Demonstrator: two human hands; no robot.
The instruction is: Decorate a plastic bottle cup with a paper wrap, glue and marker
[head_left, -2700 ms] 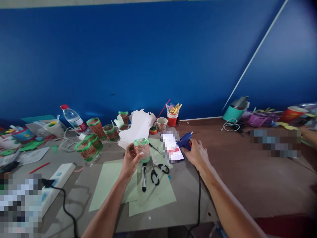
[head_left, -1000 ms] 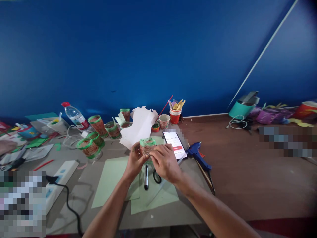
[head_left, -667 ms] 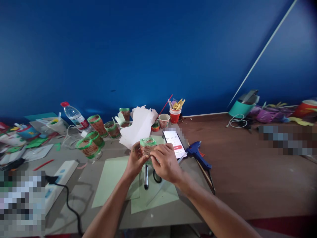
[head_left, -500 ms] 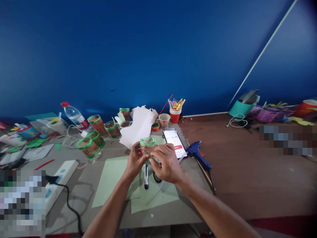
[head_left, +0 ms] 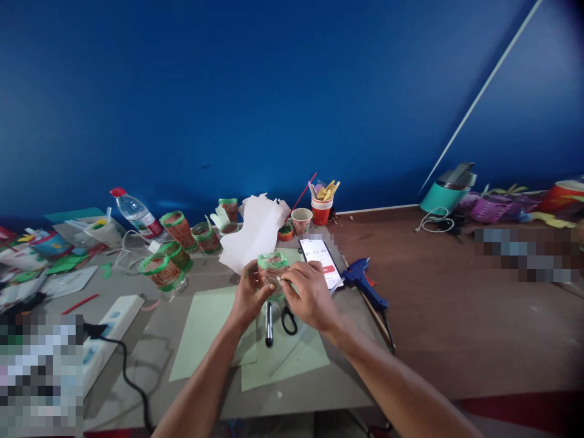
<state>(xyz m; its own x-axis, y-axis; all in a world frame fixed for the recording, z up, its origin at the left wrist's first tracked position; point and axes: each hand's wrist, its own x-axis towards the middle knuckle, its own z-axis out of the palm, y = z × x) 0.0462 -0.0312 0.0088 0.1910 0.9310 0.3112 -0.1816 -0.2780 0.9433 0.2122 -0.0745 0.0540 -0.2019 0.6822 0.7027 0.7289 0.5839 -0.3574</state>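
Note:
My left hand grips a small clear cup with a green rim and brown wrap, held upright above the grey board. My right hand is closed against the cup's right side, fingertips pinching its green band. Under the hands lie a black marker, black scissors and pale green paper sheets. A phone with a lit screen lies just right of the cup. A blue glue gun rests on the board beyond my right hand.
Several similar green-rimmed cups stand at the left with a water bottle. White paper, a red cup of sticks and a patterned cup sit behind. A power strip lies left; a teal pot far right.
My right hand left the glue gun, which now lies on the board, and came over to the cup. In the last second its fingers shifted slightly along the cup's side.

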